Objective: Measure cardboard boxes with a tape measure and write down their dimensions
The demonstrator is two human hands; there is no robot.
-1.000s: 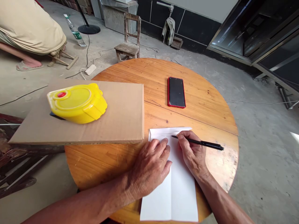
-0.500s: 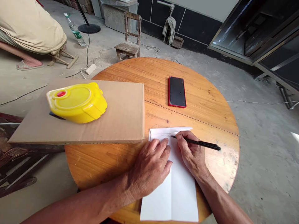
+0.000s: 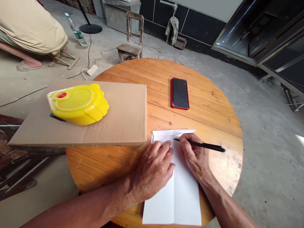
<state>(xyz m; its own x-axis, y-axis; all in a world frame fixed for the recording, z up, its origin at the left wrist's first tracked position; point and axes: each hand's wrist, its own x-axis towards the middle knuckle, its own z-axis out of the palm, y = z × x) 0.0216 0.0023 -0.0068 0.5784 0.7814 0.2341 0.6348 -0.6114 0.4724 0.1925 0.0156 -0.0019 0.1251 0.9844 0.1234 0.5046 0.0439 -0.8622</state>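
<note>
Fingers of the right hand (image 3: pixel 197 156) grasp the black pen (image 3: pixel 209 146) near the top of the paper (image 3: pixel 186 196), whose left side the left hand (image 3: pixel 153 169) covers, unclenched; writing seems underway, the next stroke probably requiring steady paper.

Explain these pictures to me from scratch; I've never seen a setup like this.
No machine here: a person works bare-handed, seen by a camera worn on that person's head, looking forward and down. The left hand rests on creased white paper; the right hand holds a black pen in its grip, the tip by faint writing. The paper and a red-edged phone lie on a round wooden table. Cardboard overlaps the table's left side, carrying a yellow object, apparently a tape measure.
</note>
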